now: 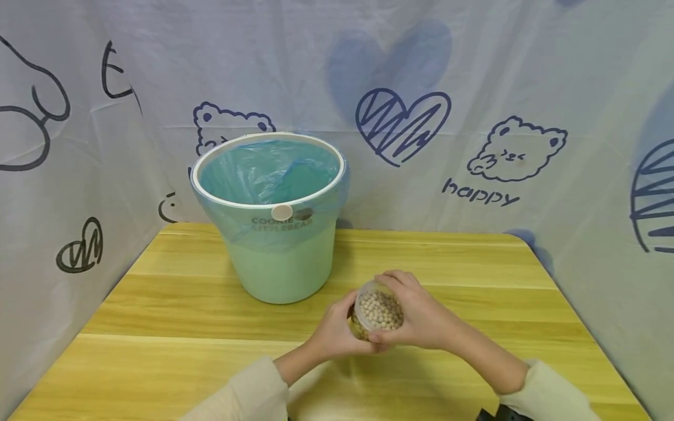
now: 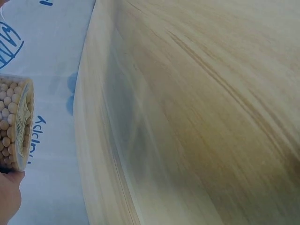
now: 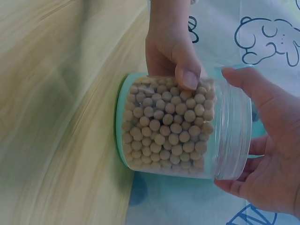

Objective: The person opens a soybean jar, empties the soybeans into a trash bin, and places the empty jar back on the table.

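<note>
A clear plastic jar (image 1: 380, 311) packed with small round beige balls is held above the table. My left hand (image 1: 334, 333) grips the jar's side low down, its thumb lying along the wall in the right wrist view. Around the clear upper rim curl the fingers and thumb of my right hand (image 3: 276, 136). A pale teal band (image 3: 123, 122) rings the jar's base. Whether a clear lid covers the top cannot be told. At the left edge of the left wrist view, part of the jar (image 2: 10, 124) shows a patterned label on its end.
A mint-green trash bin (image 1: 281, 263) lined with a thin blue bag stands on the wooden table (image 1: 184, 298), beyond and left of my hands. A white printed cloth (image 1: 316, 70) with hearts and bears hangs around the table's back and sides.
</note>
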The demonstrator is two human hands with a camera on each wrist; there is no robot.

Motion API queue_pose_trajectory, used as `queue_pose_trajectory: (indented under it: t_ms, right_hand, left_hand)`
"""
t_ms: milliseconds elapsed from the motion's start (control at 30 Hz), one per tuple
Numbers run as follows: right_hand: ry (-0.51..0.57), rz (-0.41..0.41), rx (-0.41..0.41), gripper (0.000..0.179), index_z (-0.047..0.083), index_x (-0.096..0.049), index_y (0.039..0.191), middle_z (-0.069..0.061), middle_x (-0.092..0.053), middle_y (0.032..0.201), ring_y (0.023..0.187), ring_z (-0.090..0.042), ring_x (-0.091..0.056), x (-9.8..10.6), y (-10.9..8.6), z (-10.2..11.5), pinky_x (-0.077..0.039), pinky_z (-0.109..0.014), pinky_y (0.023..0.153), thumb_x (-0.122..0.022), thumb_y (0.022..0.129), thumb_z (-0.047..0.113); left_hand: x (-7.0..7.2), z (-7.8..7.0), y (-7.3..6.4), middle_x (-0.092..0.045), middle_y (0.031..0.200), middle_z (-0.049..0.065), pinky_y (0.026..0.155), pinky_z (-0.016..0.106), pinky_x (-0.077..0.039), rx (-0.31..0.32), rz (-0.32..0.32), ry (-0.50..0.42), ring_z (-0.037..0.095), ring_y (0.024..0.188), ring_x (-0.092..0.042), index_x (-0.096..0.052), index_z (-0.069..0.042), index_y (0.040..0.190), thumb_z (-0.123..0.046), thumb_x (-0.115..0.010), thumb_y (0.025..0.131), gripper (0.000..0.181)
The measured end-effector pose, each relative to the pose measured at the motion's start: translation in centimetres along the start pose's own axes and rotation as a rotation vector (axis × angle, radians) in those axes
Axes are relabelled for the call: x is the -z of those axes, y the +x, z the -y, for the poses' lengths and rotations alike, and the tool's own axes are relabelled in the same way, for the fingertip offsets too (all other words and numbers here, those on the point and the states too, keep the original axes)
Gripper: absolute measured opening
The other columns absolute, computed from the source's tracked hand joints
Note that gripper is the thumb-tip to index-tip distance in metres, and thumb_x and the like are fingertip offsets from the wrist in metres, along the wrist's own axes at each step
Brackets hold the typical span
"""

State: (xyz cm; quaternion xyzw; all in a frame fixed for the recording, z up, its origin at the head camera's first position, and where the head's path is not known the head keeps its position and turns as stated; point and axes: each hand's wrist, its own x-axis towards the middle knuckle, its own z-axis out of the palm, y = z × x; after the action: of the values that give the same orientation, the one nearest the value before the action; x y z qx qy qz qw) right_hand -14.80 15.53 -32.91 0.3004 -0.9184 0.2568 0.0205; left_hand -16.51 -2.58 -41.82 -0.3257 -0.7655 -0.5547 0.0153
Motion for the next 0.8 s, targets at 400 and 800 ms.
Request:
queue_pose_trajectory:
  t_ms: [400, 800]
  right_hand:
    - [0.048, 0.114, 0.08, 0.086, -0.002, -0.041, 0.135, -0.02, -0.043, 0.135, 0.123, -0.036, -0.042, 0.9, 0.1, -0.4, -0.048, -0.049, 0.094, -0.081, 0.066, 0.03]
    - [0.138, 0.191, 0.091, 0.098, 0.002, -0.032, 0.142, -0.021, -0.036, 0.144, 0.131, -0.041, -0.034, 1.2, 0.2, -1.2, -0.038, -0.062, 0.099, -0.082, 0.064, 0.035]
  left_hand:
    - [0.2, -0.2, -0.1, -0.054, 0.125, 0.01, 0.091, 0.023, -0.051, 0.054, 0.06, -0.081, 0.02, 0.11, -0.057, -0.038, -0.006, 0.138, -0.018, -0.081, 0.066, 0.084]
    - [0.1, -0.2, -0.3, -0.055, 0.124, 0.009, 0.091, 0.024, -0.051, 0.065, 0.061, -0.095, 0.018, 0.108, -0.058, -0.041, -0.007, 0.136, -0.019, -0.081, 0.066, 0.082]
